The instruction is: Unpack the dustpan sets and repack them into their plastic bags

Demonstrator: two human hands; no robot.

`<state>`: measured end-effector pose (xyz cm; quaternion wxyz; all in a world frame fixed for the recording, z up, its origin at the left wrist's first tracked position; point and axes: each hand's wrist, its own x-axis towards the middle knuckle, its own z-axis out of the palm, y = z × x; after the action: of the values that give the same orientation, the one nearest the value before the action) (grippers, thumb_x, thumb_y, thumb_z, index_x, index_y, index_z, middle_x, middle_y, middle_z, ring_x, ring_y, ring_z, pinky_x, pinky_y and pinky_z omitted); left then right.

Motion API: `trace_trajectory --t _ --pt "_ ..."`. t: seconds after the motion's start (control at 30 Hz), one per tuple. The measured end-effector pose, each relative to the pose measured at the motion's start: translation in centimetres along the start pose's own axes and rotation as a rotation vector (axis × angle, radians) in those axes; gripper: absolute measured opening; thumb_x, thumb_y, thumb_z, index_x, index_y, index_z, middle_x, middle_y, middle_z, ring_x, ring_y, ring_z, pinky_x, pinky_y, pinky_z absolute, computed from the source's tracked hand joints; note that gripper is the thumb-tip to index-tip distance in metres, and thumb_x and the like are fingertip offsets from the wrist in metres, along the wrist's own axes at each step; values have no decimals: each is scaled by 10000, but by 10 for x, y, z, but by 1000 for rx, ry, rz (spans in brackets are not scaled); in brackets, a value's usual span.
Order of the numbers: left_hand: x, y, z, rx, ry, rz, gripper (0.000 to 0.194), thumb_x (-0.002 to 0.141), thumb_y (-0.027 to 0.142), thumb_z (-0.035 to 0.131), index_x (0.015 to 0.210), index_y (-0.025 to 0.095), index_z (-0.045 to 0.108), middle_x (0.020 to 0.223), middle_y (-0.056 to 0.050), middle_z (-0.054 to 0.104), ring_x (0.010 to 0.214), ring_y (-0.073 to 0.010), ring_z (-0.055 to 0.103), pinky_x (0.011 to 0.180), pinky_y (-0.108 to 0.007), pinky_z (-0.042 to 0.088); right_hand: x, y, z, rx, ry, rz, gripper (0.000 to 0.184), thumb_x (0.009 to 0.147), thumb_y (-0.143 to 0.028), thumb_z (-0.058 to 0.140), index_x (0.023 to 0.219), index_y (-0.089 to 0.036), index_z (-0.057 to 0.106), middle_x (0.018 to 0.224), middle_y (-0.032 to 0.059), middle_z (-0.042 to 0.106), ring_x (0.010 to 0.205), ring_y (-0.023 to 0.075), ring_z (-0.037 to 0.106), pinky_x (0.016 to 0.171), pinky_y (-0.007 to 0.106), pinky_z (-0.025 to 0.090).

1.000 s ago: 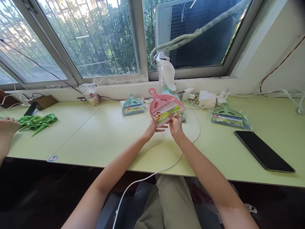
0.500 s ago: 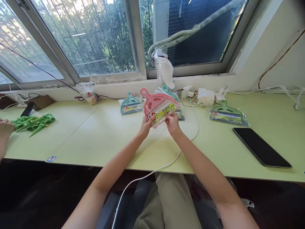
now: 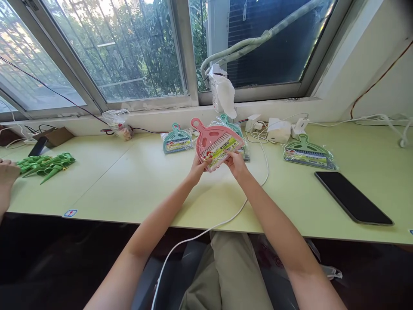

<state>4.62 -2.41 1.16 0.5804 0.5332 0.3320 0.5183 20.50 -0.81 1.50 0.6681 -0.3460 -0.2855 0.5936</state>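
A pink mini dustpan-and-brush set (image 3: 214, 140) in a clear plastic bag is held up over the pale green table (image 3: 135, 185). My left hand (image 3: 199, 165) pinches the bag's lower left edge. My right hand (image 3: 236, 162) pinches its lower right edge. The handle of the pink set points up and to the left. Behind it lies a teal set (image 3: 234, 129), partly hidden. Another teal set (image 3: 177, 141) lies to the left, and a green set (image 3: 306, 154) lies to the right.
A black phone (image 3: 353, 198) lies at the right. White chargers and cables (image 3: 279, 129) sit near the window sill, and one cable (image 3: 226, 219) runs off the table's front edge. Green plastic pieces (image 3: 47, 164) are piled at the left, near another person's hand (image 3: 7, 174).
My hands have lifted the pink set slightly and shifted their grip along the bag's bottom edge. The camera view has tilted a little.
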Motion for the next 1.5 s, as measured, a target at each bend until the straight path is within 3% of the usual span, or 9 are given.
trace_trajectory --t 0.17,0.23,0.3,0.4,0.5,0.7,0.87,1.33,1.5 --pt "6 5 -8 -65 43 19 661 596 314 838 1174 175 548 1078 -81 706 832 -240 695 700 -398 616 1 -7 0 -155 -38 48 107 777 -291 675 837 -220 621 738 6 740 729 185 714 674 329 628" --pt "9 8 -14 -97 93 46 637 574 284 842 1136 177 561 1085 -71 705 878 -243 688 731 -405 624 2 -13 -5 -287 -43 -10 205 826 -415 640 824 -210 642 730 42 735 705 215 717 686 383 623" --pt "11 10 -19 -113 135 73 627 573 265 838 1132 188 564 1111 -64 699 928 -251 681 758 -416 628 3 -20 -12 -485 31 -184 303 850 -490 592 843 -197 668 770 74 734 686 230 714 713 413 604" --pt "13 13 -24 -125 161 89 633 584 241 827 1158 200 562 1141 -61 691 987 -261 671 782 -431 629 5 -28 -24 -855 222 -551 318 841 -465 596 968 -189 691 959 108 742 768 234 705 805 419 557" --pt "13 13 -25 -122 170 83 629 593 237 818 1164 192 558 1133 -64 692 983 -255 674 787 -423 628 5 -30 -31 -1104 292 -717 320 835 -409 604 1049 -187 687 1085 123 724 824 237 684 825 401 519" --pt "13 9 -24 -75 158 58 630 591 257 816 1155 177 545 1122 -75 691 971 -253 676 773 -386 619 2 -29 -28 -1042 265 -663 352 920 -289 382 1007 -178 705 909 88 758 647 198 671 715 351 506" --pt "14 8 -25 -79 130 54 664 594 264 816 1190 193 532 1161 -74 680 970 -249 673 760 -394 617 3 -27 -28 -1188 234 -665 315 837 -327 582 1088 -186 709 932 90 766 724 233 688 771 378 500" --pt "12 6 -25 -14 64 52 705 621 290 804 1251 198 498 1168 -102 673 863 -248 689 631 -382 619 9 -22 -40 -1451 273 -591 191 840 -178 517 881 -189 703 858 95 745 763 251 656 702 333 433" --pt "12 6 -23 -5 66 45 771 617 288 806 1303 210 461 1172 -101 672 837 -248 695 620 -385 618 9 -21 -41 -1401 252 -627 231 869 -228 533 1057 -191 662 915 90 748 772 248 662 716 338 443"
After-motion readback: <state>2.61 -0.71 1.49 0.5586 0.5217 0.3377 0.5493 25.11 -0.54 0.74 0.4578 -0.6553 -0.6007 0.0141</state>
